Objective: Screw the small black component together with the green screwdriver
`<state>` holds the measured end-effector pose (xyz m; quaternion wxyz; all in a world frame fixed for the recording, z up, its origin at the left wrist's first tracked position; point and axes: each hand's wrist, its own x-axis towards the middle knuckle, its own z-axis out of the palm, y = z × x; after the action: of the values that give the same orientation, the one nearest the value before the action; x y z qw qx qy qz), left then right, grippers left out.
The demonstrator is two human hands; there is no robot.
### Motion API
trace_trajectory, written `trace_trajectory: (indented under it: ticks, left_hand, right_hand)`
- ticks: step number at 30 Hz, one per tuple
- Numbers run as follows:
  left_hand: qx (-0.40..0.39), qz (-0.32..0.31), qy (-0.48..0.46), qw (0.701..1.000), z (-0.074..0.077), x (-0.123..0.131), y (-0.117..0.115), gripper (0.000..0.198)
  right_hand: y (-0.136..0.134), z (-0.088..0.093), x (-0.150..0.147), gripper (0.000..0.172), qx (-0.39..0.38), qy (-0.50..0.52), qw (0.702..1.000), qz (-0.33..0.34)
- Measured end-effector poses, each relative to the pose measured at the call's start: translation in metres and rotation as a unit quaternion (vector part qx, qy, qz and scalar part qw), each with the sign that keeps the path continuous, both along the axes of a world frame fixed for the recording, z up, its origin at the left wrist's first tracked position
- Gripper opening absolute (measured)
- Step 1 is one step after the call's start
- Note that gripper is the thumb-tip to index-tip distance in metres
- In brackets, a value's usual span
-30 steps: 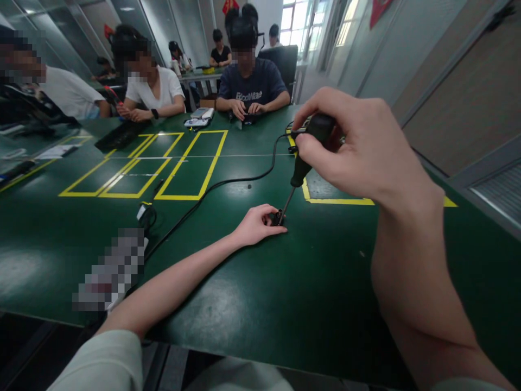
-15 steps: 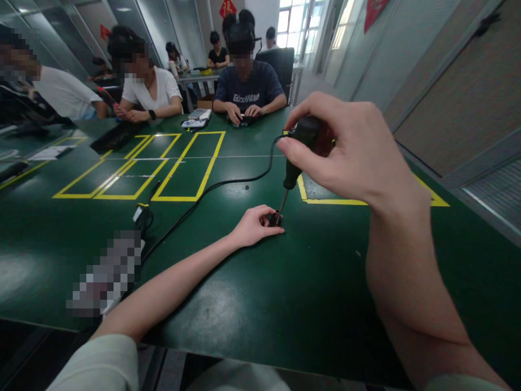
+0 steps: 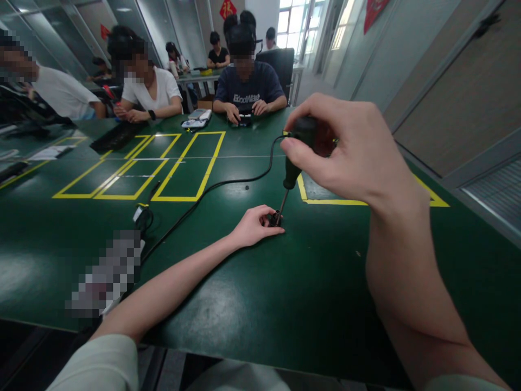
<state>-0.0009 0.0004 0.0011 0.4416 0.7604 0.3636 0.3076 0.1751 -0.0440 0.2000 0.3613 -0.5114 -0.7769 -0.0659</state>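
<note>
My right hand (image 3: 345, 146) is closed around the dark handle of a screwdriver (image 3: 292, 172), held tilted above the table. Its thin metal shaft runs down to a small black part (image 3: 275, 218), where the tip meets it. My left hand (image 3: 257, 225) rests on the green tabletop (image 3: 228, 282) with thumb and fingers gripping that part, hiding some of it. A black cable (image 3: 240, 180) crosses the table and its far end reaches the fingers of my right hand; whether it joins the tool I cannot tell.
A blurred-out flat object (image 3: 108, 274) lies by my left forearm, near a tagged cable plug (image 3: 142, 213). A tiny dark piece (image 3: 247, 188) sits beyond my left hand. Yellow tape (image 3: 175, 199) marks rectangles. Across the table, a person in a dark shirt (image 3: 249, 87) handles a black object.
My hands, the screwdriver and the black part stay almost where they were. Across the table, the person in the dark shirt has shifted their hands on a black object.
</note>
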Motion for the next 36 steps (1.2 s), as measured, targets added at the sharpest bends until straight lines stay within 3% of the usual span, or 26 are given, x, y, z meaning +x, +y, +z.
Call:
trace_trajectory:
  ticks: [3,7,11,16,21,24,28,32,36]
  left_hand:
    - [-0.003,0.001,0.000,1.000,0.0006,0.0000,-0.0002,0.039]
    - [-0.006,0.003,-0.001,1.000,-0.0015,-0.0002,0.0005,0.040]
    - [-0.006,0.004,-0.001,1.000,-0.0023,-0.0003,0.0007,0.039]
    - [-0.012,0.004,0.002,1.000,-0.0008,0.0001,-0.0002,0.038]
    - [-0.014,0.000,-0.003,1.000,-0.0002,0.0002,-0.0005,0.038]
    - [-0.015,-0.001,-0.005,1.000,0.0002,0.0001,-0.0006,0.038]
    - [-0.015,-0.003,-0.006,1.000,0.0002,-0.0003,-0.0006,0.038]
    - [-0.007,0.000,0.004,1.000,-0.0004,-0.0001,-0.0014,0.039]
    - [-0.006,-0.005,0.003,1.000,-0.0001,0.0007,-0.0021,0.038]
  right_hand:
    - [0.0004,-0.0006,-0.0001,0.035,0.006,-0.014,1.000,-0.011]
    - [-0.0025,0.0015,0.0005,0.021,-0.004,-0.001,1.000,-0.016]
    - [-0.0034,0.0023,0.0010,0.020,0.006,-0.013,1.000,-0.012]
    - [-0.0008,0.0003,-0.0002,0.037,0.006,-0.019,0.998,-0.057]
    - [-0.0015,0.0004,0.0004,0.014,-0.010,-0.008,1.000,0.001]
    - [-0.0014,0.0007,0.0002,0.015,-0.005,-0.006,1.000,0.005]
    - [-0.0005,0.0002,0.0002,0.035,-0.004,-0.013,0.999,-0.039]
    - [-0.0013,-0.0009,0.0012,0.016,-0.011,-0.004,1.000,-0.005]
    - [0.0000,-0.0023,0.0007,0.021,0.008,-0.005,1.000,-0.027]
